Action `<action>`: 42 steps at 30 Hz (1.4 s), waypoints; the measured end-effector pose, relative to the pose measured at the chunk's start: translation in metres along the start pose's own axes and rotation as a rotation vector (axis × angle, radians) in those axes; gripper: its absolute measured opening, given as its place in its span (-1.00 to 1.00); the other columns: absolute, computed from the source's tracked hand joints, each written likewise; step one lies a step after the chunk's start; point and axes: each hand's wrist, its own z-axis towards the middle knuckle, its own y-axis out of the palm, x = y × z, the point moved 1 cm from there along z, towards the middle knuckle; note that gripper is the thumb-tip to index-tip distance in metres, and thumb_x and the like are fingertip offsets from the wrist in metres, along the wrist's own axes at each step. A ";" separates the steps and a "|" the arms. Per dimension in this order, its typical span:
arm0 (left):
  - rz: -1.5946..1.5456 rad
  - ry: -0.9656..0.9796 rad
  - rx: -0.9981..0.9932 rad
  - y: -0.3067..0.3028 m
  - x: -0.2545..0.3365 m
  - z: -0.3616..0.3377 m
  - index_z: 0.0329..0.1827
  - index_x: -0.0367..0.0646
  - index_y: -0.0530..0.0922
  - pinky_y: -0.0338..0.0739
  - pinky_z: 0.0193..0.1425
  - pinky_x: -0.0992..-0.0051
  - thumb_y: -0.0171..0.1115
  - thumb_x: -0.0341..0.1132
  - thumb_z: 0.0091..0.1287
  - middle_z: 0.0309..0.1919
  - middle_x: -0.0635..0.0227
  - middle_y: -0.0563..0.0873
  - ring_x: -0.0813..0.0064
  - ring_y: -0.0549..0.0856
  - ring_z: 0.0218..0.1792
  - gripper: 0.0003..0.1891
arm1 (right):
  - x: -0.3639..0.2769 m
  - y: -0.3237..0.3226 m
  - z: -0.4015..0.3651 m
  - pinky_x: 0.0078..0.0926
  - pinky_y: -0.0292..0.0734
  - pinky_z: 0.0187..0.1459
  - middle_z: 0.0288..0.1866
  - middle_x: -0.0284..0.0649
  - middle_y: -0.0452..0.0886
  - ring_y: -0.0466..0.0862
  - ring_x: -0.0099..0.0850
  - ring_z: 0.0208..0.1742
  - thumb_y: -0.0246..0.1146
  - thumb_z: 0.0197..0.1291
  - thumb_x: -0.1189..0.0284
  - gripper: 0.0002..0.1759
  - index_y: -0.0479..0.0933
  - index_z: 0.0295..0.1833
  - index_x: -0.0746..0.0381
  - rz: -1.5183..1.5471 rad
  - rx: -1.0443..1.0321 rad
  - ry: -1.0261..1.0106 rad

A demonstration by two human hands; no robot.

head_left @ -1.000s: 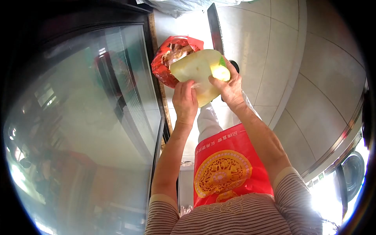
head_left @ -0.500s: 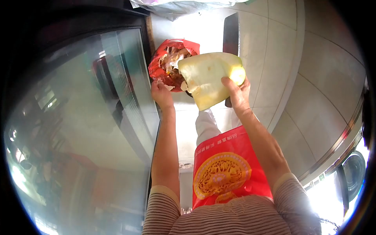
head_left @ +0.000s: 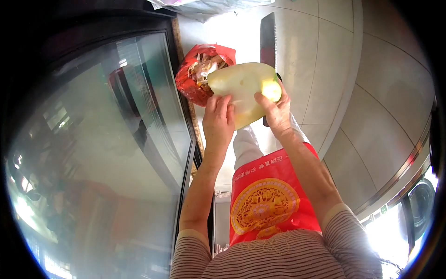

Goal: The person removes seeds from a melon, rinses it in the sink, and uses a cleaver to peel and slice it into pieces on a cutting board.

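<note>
A large pale green-yellow gourd-like piece (head_left: 244, 88) hangs over the floor, held by both hands. My right hand (head_left: 275, 109) grips its bright yellow-green end, with the thumb on top. My left hand (head_left: 219, 120) rests on the near left side of the piece, fingers curled against its surface. Just beyond, a red plastic bag (head_left: 188, 69) stands open with brownish and whitish scraps inside. What my left fingertips touch on the edge is partly hidden.
A glass-panelled door (head_left: 153, 116) stands at the left. Behind the piece lies a long dark object (head_left: 268, 42) on the tiled floor (head_left: 297, 60). A whitish plastic bag (head_left: 204, 7) is at the top. A red apron (head_left: 274, 195) covers my lap.
My left hand has moved right, from the red bag's edge onto the pale piece. The piece and my right hand have shifted slightly left.
</note>
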 end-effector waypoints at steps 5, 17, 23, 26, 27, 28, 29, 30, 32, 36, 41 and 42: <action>0.174 0.017 -0.240 -0.002 -0.006 0.000 -0.16 -0.24 0.44 0.54 -0.23 0.19 0.14 -0.49 0.23 -0.20 0.12 0.52 0.05 0.60 -0.23 -0.85 | 0.007 -0.002 0.005 -0.43 0.49 0.09 -0.01 -0.11 0.57 0.60 -0.33 0.00 0.37 -0.18 0.33 -0.21 0.39 0.31 0.14 -0.211 0.021 -0.121; 0.153 -0.022 0.040 0.003 -0.038 0.000 -0.19 -0.25 0.48 0.54 -0.18 0.23 0.10 -0.55 0.23 -0.30 0.14 0.58 0.10 0.62 -0.26 -0.88 | 0.011 0.005 -0.001 -0.51 0.46 0.11 0.06 -0.18 0.57 0.57 -0.44 0.03 0.35 -0.10 0.42 -0.22 0.32 0.33 0.32 0.005 0.087 -0.011; 0.154 -0.105 0.136 0.022 -0.103 0.005 -0.26 -0.26 0.52 0.54 -0.13 0.22 0.14 -0.56 0.16 -0.30 0.12 0.62 0.08 0.62 -0.22 -0.89 | 0.009 0.009 0.004 -0.53 0.45 0.11 0.05 -0.21 0.57 0.55 -0.47 0.03 0.33 -0.08 0.47 -0.22 0.29 0.35 0.34 0.042 0.074 0.019; 0.111 -0.325 0.058 0.034 -0.126 0.000 -0.28 -0.26 0.54 0.54 -0.14 0.27 0.17 -0.47 0.19 -0.29 0.13 0.65 0.12 0.64 -0.25 -0.92 | 0.004 0.011 0.005 -0.53 0.45 0.12 0.05 -0.21 0.57 0.55 -0.47 0.03 0.33 -0.08 0.47 -0.22 0.28 0.35 0.34 0.055 0.063 0.030; 0.111 -0.440 0.028 0.037 -0.130 -0.002 -0.28 -0.25 0.54 0.54 -0.15 0.29 0.18 -0.43 0.20 -0.29 0.14 0.66 0.15 0.65 -0.26 -0.91 | 0.003 0.011 0.006 -0.53 0.45 0.12 0.05 -0.21 0.57 0.55 -0.47 0.03 0.33 -0.08 0.47 -0.22 0.28 0.35 0.34 0.033 0.061 0.024; -0.017 -0.531 0.090 0.035 -0.124 -0.004 -0.28 -0.25 0.54 0.53 -0.18 0.33 0.18 -0.39 0.22 -0.30 0.18 0.66 0.22 0.65 -0.29 -0.89 | 0.002 0.011 0.006 -0.53 0.45 0.12 0.06 -0.21 0.57 0.55 -0.47 0.03 0.33 -0.08 0.47 -0.21 0.28 0.35 0.34 0.013 0.057 0.017; -0.143 -0.621 0.151 0.031 -0.106 -0.008 -0.28 -0.24 0.55 0.52 -0.21 0.37 0.19 -0.35 0.25 -0.31 0.22 0.66 0.29 0.64 -0.31 -0.87 | 0.003 0.011 0.006 -0.53 0.45 0.12 0.05 -0.21 0.57 0.55 -0.47 0.03 0.33 -0.08 0.47 -0.21 0.28 0.35 0.34 0.026 0.055 0.014; -0.268 -0.709 0.213 0.024 -0.085 -0.012 -0.27 -0.23 0.55 0.51 -0.23 0.41 0.19 -0.31 0.27 -0.32 0.26 0.66 0.36 0.64 -0.34 -0.85 | 0.005 0.011 0.005 -0.53 0.45 0.12 0.05 -0.21 0.57 0.55 -0.47 0.03 0.33 -0.08 0.47 -0.21 0.28 0.35 0.34 0.041 0.052 0.012; -0.383 -0.634 0.176 0.016 -0.041 -0.020 -0.26 -0.24 0.52 0.46 -0.30 0.55 0.20 -0.23 0.32 -0.39 0.36 0.63 0.60 0.56 -0.43 -0.78 | 0.005 0.011 0.003 -0.53 0.45 0.12 0.05 -0.21 0.57 0.56 -0.47 0.02 0.34 -0.09 0.46 -0.22 0.29 0.34 0.35 0.051 0.060 0.019; -0.366 -0.617 0.259 0.023 -0.044 -0.027 -0.22 -0.27 0.50 0.46 -0.29 0.54 0.20 -0.24 0.34 -0.37 0.37 0.60 0.59 0.53 -0.41 -0.77 | 0.002 0.009 -0.004 -0.52 0.45 0.11 0.05 -0.20 0.57 0.56 -0.46 0.02 0.34 -0.10 0.44 -0.23 0.32 0.31 0.37 -0.101 0.077 -0.007; 0.123 -0.494 0.239 0.029 -0.099 -0.004 -0.35 -0.34 0.55 0.47 -0.16 0.46 0.23 -0.27 0.29 -0.30 0.29 0.60 0.44 0.57 -0.29 -0.75 | 0.011 0.008 -0.002 -0.50 0.46 0.10 0.02 -0.18 0.57 0.56 -0.44 0.01 0.35 -0.14 0.41 -0.24 0.37 0.29 0.30 -0.085 0.062 -0.041; 0.121 -0.439 0.270 0.032 -0.101 -0.003 -0.36 -0.33 0.55 0.47 -0.17 0.41 0.24 -0.29 0.27 -0.29 0.25 0.59 0.36 0.57 -0.31 -0.78 | 0.018 0.006 0.000 -0.49 0.46 0.10 0.01 -0.16 0.57 0.57 -0.42 0.01 0.35 -0.14 0.40 -0.24 0.37 0.29 0.27 -0.070 0.053 -0.055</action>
